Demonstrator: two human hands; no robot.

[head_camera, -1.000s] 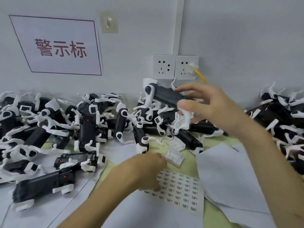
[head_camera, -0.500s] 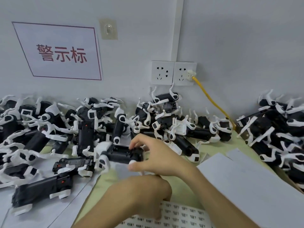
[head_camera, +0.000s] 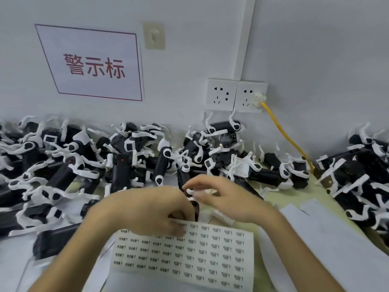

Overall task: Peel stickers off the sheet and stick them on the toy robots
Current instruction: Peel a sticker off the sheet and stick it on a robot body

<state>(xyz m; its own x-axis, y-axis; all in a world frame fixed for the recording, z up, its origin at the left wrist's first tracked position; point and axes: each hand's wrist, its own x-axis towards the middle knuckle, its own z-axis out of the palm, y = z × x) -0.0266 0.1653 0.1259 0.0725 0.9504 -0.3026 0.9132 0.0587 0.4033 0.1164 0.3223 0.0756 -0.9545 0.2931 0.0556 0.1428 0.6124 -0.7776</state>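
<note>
**Both hands meet at the sheet's far edge**

To your far left a left pile (head_camera: 59, 165) of black-and-white toy robots lies against the wall, under a sign (head_camera: 94, 66) with red characters. Your left hand (head_camera: 147, 209) sits just right of it. Its fingers curl downward and the fingertips (head_camera: 179, 230) touch the far edge of the sheet (head_camera: 189, 260). Blur hides whether they pinch a sticker.

The sheet lies flat in front of you, with rows of small stickers covering most of it. Directly above its far edge, between your two hands, is the robot (head_camera: 195, 208), with its black body pointing down toward the sheet.

Your right hand (head_camera: 227, 199) grips this robot, fingers curled round it and thumb and forefinger closed on a white part at its top. Behind your hands a middle pile (head_camera: 221, 157) sits below two sockets (head_camera: 235, 95), and a yellow cable (head_camera: 284, 133) runs down from the right one. White paper (head_camera: 336, 239) lies to the right of the sheet, with a right pile (head_camera: 362, 175) beyond it.
</note>
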